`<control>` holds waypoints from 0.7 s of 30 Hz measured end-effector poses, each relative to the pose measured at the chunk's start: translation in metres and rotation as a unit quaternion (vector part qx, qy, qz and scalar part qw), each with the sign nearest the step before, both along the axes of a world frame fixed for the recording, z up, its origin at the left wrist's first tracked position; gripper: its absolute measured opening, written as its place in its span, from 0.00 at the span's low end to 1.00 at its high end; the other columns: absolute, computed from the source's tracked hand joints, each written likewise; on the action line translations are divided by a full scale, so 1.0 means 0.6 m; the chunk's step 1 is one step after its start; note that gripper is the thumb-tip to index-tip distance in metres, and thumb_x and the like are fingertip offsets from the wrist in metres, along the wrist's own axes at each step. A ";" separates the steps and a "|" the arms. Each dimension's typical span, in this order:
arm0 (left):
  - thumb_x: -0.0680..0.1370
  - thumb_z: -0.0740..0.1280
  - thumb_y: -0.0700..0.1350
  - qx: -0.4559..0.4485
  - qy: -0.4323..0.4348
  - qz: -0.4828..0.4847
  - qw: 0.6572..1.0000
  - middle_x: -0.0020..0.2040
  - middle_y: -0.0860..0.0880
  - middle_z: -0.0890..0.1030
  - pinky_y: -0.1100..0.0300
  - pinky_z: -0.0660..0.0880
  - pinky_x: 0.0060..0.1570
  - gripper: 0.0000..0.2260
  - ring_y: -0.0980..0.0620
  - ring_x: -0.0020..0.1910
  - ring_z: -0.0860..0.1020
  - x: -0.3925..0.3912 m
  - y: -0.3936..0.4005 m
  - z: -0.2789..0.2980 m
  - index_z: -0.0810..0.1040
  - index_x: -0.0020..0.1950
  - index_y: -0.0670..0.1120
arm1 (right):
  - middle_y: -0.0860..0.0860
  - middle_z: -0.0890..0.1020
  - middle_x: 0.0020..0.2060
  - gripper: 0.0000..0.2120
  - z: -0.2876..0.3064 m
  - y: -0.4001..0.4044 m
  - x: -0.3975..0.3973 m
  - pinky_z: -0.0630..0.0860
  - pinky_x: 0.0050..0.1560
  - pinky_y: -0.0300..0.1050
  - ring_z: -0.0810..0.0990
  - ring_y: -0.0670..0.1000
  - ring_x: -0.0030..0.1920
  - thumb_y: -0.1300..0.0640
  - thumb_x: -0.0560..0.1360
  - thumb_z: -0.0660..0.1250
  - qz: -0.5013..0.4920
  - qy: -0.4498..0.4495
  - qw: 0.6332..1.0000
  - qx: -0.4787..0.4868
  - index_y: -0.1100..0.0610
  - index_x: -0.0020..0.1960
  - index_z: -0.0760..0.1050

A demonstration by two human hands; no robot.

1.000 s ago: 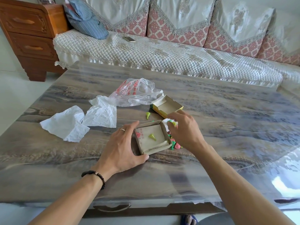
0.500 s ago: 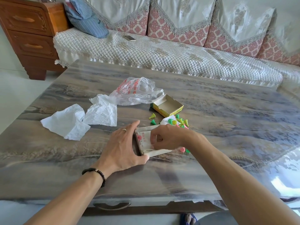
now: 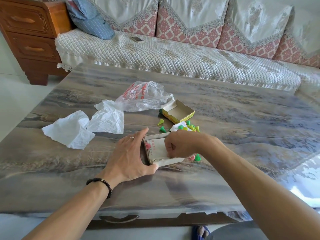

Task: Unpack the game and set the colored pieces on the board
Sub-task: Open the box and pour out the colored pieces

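Seen from the head camera: the box tray (image 3: 162, 149), steadied at its left edge by the left hand (image 3: 128, 156), is now entered by the right hand (image 3: 180, 144), fingers curled onto the folded paper (image 3: 157, 148) inside, where a second ago a piece was being set aside. Colored pieces (image 3: 188, 127) lie scattered on the desk (image 3: 242, 135) beyond. The tray's long axis is judged to run away from the viewer, slightly leftward; the board is apparently not yet unfolded.
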State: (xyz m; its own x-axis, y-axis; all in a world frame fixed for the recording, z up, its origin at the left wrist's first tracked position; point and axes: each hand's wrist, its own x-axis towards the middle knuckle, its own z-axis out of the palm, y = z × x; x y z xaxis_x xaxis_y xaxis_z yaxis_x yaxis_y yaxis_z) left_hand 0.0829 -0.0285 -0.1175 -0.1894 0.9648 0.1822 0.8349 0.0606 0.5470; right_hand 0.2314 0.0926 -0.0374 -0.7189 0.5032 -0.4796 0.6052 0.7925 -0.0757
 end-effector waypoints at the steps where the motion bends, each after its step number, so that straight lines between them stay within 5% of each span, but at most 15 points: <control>1: 0.61 0.70 0.67 -0.001 0.002 -0.001 1.000 0.69 0.52 0.72 0.57 0.60 0.69 0.50 0.49 0.67 0.69 0.000 0.000 0.000 0.54 0.77 0.52 | 0.50 0.80 0.37 0.04 0.002 0.005 0.003 0.76 0.28 0.42 0.79 0.49 0.31 0.58 0.75 0.64 -0.030 0.019 0.998 -0.049 0.53 0.42 0.75; 5: 0.61 0.70 0.67 0.004 -0.016 0.007 1.000 0.67 0.53 0.73 0.58 0.61 0.67 0.49 0.51 0.65 0.70 -0.001 0.001 -0.001 0.55 0.76 0.52 | 0.49 0.81 0.34 0.05 0.004 0.016 0.019 0.74 0.29 0.35 0.79 0.44 0.27 0.64 0.75 0.66 -0.100 0.187 0.966 -0.148 0.57 0.45 0.80; 9: 0.61 0.70 0.68 0.014 -0.015 0.007 1.000 0.67 0.53 0.72 0.57 0.63 0.66 0.48 0.51 0.63 0.70 -0.001 0.002 -0.004 0.56 0.75 0.52 | 0.46 0.80 0.35 0.05 -0.014 0.045 0.040 0.72 0.35 0.36 0.76 0.42 0.31 0.62 0.75 0.66 -0.183 0.380 0.907 -0.010 0.55 0.44 0.80; 15: 0.59 0.71 0.68 0.025 -0.028 0.005 0.999 0.67 0.54 0.72 0.55 0.64 0.66 0.50 0.53 0.63 0.71 -0.001 0.000 -0.002 0.56 0.75 0.52 | 0.47 0.80 0.46 0.06 -0.050 0.039 0.033 0.72 0.42 0.43 0.74 0.45 0.36 0.57 0.75 0.66 -0.140 0.353 0.917 0.118 0.55 0.51 0.79; 21: 0.58 0.72 0.66 0.028 -0.038 0.011 0.999 0.68 0.56 0.71 0.56 0.62 0.69 0.51 0.54 0.66 0.69 -0.002 -0.001 -0.002 0.55 0.76 0.52 | 0.48 0.82 0.41 0.07 -0.057 -0.025 -0.045 0.74 0.42 0.42 0.75 0.47 0.37 0.58 0.70 0.70 0.005 0.305 0.951 0.049 0.54 0.48 0.82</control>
